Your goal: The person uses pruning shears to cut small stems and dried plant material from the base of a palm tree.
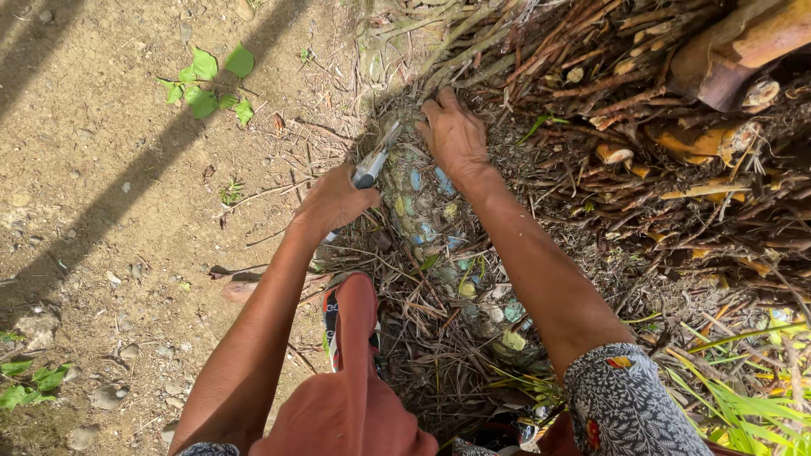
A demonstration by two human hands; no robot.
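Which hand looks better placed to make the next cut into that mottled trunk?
The left hand, most likely. It grips the knife, whose blade already points at the trunk. The right hand holds no tool; it presses flat on the trunk's upper part, beside the dry roots, seemingly steadying it.

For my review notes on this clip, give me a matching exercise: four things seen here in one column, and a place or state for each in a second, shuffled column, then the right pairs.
Things
1. left hand
2. right hand
3. green leafy sprig
4. patterned sleeve

Places or states
A. lying on bare dirt at upper left
B. gripping a metal blade by its handle
C. on the right forearm at the lower edge of the view
D. pressed flat on the mottled trunk base among dry roots

Pairs: 1-B, 2-D, 3-A, 4-C
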